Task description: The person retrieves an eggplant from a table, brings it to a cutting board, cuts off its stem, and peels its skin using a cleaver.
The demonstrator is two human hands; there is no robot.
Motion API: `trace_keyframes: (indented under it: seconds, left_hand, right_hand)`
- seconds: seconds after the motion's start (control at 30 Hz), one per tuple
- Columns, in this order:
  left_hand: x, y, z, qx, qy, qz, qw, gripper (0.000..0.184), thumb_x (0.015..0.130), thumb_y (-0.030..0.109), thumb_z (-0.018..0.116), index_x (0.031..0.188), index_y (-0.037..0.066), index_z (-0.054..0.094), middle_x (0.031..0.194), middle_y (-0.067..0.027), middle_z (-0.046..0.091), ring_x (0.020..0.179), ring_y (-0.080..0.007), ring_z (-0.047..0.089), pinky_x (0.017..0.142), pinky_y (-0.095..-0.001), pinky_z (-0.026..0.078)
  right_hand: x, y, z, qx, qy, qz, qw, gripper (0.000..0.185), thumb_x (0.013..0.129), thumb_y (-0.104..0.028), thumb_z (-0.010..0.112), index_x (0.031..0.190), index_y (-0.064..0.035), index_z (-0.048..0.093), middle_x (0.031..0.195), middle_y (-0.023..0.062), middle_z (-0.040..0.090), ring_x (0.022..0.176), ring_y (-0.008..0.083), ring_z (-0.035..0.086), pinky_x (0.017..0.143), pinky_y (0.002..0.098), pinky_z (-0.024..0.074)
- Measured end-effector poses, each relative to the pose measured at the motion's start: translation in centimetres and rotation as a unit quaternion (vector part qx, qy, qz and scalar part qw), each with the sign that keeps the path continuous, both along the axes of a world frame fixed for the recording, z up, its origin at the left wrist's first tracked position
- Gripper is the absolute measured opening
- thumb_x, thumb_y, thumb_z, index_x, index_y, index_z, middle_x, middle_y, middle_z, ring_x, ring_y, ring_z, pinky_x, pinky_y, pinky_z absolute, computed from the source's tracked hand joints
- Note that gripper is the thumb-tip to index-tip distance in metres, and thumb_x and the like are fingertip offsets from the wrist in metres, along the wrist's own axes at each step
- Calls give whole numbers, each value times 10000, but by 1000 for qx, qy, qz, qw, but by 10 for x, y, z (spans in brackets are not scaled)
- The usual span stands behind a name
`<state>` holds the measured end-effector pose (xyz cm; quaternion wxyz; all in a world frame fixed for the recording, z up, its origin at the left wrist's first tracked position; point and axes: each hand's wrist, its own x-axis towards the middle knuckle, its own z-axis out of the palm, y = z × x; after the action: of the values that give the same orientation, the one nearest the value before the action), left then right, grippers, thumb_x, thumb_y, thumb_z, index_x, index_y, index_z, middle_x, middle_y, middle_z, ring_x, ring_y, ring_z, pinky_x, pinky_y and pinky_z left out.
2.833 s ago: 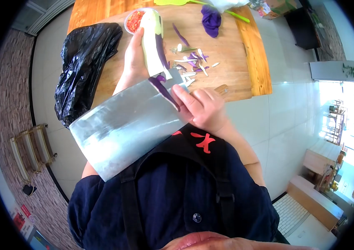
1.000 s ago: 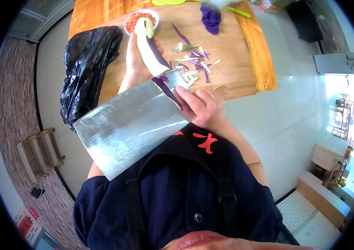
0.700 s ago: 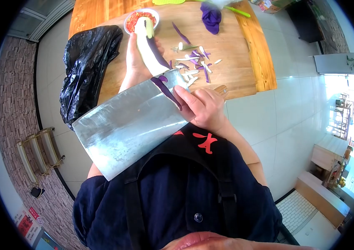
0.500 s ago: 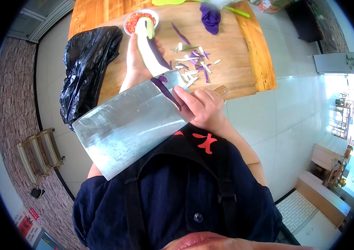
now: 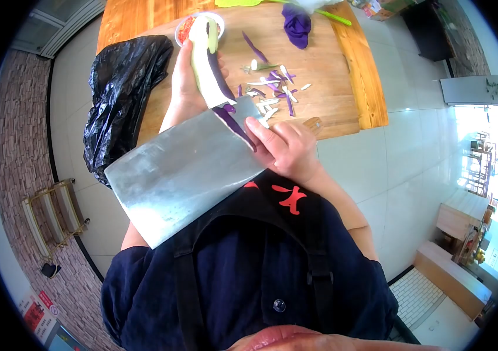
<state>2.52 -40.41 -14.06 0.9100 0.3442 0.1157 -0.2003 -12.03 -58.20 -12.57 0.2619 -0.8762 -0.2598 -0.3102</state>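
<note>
My left hand is wrapped round a partly peeled eggplant, pale with a strip of purple skin along its right side. The eggplant's far end overlaps a white bowl of chopped red pepper. In my right hand is a large cleaver, its broad blade lying flat to the view across my chest. The blade's upper edge meets the near end of the eggplant. A purple strip of peel lies on the blade beside my right thumb. Part of the wooden handle shows behind my fingers.
Several purple and white peelings lie on the cutting board, on a wooden table. A black plastic bag covers the left side. A purple cloth lies at the back, near a green item.
The far end of the eggplant has shifted up and slightly right over the bowl, with my left hand round it. The cleaver has tilted slightly. Both grips are kept.
</note>
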Motion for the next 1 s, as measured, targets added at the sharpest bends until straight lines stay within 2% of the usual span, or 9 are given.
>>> trace_keyframes:
  seconds: [0.13,0.27,0.47,0.57,0.6,0.7,0.83,0.97,1.0]
  left_hand:
    - [-5,-1,11,17,-1,-14,1000,527,940,496,411,1047,0,556,820,-103,594,644,-190,562,572,-312,497]
    - [-5,-6,5,55,-8,0,998,548,932,516,418,1019,-4,570,802,-97,602,624,-184,558,570,-316,498]
    - [-8,-2,4,32,-9,-50,998,558,921,530,431,1012,-3,572,806,-100,606,648,-197,585,589,-316,518]
    - [-9,1,-6,-24,-11,-107,994,563,920,533,430,1022,-3,568,811,-102,608,651,-205,594,591,-327,525]
    - [-13,-7,2,-12,7,-50,999,572,914,547,428,1016,1,568,798,-107,606,632,-214,591,583,-342,524]
    - [-11,-1,-7,6,6,-46,999,576,914,550,425,1019,2,566,782,-111,602,640,-221,593,583,-350,524]
    - [-10,0,-23,-33,29,-71,997,574,911,552,429,1003,7,582,796,-125,622,662,-236,615,595,-363,539]
    - [-17,-6,-11,-40,47,-73,995,562,908,544,449,991,10,604,776,-128,642,638,-244,634,554,-355,547]
    - [-18,-7,-13,-78,58,-72,993,552,910,536,453,989,12,608,777,-128,645,638,-242,637,552,-356,549]
  right_hand:
    - [7,-3,2,12,-18,5,1000,416,669,-37,727,1075,-100,666,583,1,386,458,158,413,420,287,349]
    - [2,-1,3,-7,16,31,999,425,659,-30,715,1075,-102,666,582,2,389,465,163,421,428,295,361]
    - [9,-6,-4,19,24,-9,999,494,623,-56,699,1113,-100,654,610,9,414,513,170,469,470,299,407]
    - [9,-6,-1,3,1,6,1000,471,629,-57,698,1097,-100,658,616,12,432,503,177,473,460,297,407]
    - [9,-6,-1,3,-3,7,1000,462,633,-58,699,1092,-100,659,618,13,437,501,179,474,458,297,407]
    - [15,-7,-8,23,-10,-15,1000,435,650,-65,702,1082,-99,660,617,17,442,496,183,476,455,300,405]
    - [18,-10,-15,14,-20,-44,999,425,657,-76,708,1079,-104,659,616,21,447,491,186,476,457,305,402]
    - [16,-8,-12,7,3,-41,999,437,662,-78,713,1093,-110,650,617,21,453,495,186,486,459,307,410]
    - [18,-9,-16,7,4,-50,999,441,664,-82,713,1099,-111,648,618,22,454,498,187,490,462,307,414]
